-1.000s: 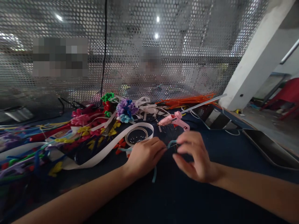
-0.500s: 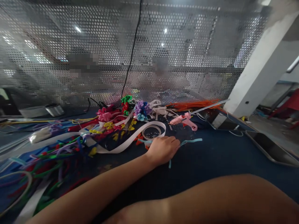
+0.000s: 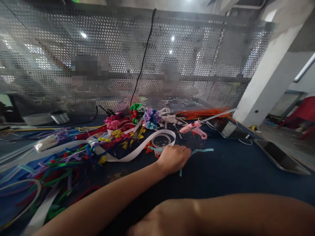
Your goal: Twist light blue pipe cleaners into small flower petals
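Observation:
My left hand point(image 3: 173, 159) rests on the dark blue table point(image 3: 233, 173), fingers closed over a light blue pipe cleaner point(image 3: 203, 150) that sticks out to its right and below it. My right forearm lies across the bottom of the view, close to the camera. Only the back of my right hand point(image 3: 164, 218) shows at the lower edge, its fingers hidden. Just beyond my left hand are a tape roll point(image 3: 161, 140) and a pink glue gun point(image 3: 194, 127).
A white ribbon point(image 3: 133, 152) loops left of the tape. Pipe-cleaner flowers point(image 3: 150, 117) and loose coloured pipe cleaners point(image 3: 61, 160) cover the left side; orange ones point(image 3: 204, 113) lie at the back. A perforated metal screen point(image 3: 197, 65) closes the far edge. Flat tablets point(image 3: 280, 157) lie at right.
My right hand let go of the blue pipe cleaner and pulled back toward the camera, its forearm now crossing the bottom. My left hand stays on the pipe cleaner. The view tilted up.

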Demonstrator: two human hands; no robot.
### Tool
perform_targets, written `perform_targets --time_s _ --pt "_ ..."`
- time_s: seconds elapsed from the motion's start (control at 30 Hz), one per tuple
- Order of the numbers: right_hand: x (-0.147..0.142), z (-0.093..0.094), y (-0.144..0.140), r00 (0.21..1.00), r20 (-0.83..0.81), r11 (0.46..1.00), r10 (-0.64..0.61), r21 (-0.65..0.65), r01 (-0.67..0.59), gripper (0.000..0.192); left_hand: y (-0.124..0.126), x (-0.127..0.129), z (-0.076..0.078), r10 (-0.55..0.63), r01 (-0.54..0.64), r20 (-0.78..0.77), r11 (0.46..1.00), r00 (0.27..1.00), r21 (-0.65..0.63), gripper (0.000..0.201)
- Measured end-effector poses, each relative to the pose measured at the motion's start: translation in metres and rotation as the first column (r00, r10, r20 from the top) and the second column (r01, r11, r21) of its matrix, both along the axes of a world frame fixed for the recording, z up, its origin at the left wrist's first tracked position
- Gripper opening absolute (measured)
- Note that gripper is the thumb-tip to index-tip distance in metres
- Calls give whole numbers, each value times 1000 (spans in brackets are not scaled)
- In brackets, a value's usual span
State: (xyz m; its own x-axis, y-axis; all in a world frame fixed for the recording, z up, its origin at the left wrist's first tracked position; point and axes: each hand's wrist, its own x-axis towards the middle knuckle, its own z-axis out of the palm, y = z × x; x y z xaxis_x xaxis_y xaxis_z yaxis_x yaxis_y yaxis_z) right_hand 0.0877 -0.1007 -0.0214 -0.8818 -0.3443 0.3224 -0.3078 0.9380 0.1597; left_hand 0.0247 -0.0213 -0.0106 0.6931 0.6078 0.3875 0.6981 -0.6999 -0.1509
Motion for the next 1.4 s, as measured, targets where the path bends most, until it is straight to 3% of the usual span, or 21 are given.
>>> perform_targets --time_s 0.1,0.37,0.6,0.93,1.03,1.13,1.2,1.27,1.4 --pt "5 -4 1 1000 7 1000 -24 17 24 20 0 0 0 -1 1 -10 1000 1000 7 16" --pt "7 -2 8 995 -83 990 64 131 -53 17 0 0 1 -14 14 4 1000 1000 -22 18" --pt "15 -5 4 987 -145 994 -66 72 77 20 0 0 1 -13 13 -3 1000 1000 -17 16" --pt "25 -4 10 982 -181 991 -48 118 70 23 -1 0 2 0 0 -16 1000 1000 -27 16" --pt "26 7 11 981 -190 989 -46 129 71 20 -1 0 3 0 0 -4 999 1000 -40 17" --pt "26 33 22 956 -263 984 -133 82 160 14 -1 1 2 -7 7 2 999 1000 -47 18" --pt "25 53 41 900 -309 949 -307 -27 314 14 0 2 2 -7 7 1 999 1000 -46 22" --pt "22 66 68 786 -309 842 -535 -266 469 14 1 2 2 -5 5 -2 1000 1000 -28 27" --pt "16 70 121 673 -230 695 -703 -423 581 14 0 0 2 0 0 -12 1000 1000 2 25"
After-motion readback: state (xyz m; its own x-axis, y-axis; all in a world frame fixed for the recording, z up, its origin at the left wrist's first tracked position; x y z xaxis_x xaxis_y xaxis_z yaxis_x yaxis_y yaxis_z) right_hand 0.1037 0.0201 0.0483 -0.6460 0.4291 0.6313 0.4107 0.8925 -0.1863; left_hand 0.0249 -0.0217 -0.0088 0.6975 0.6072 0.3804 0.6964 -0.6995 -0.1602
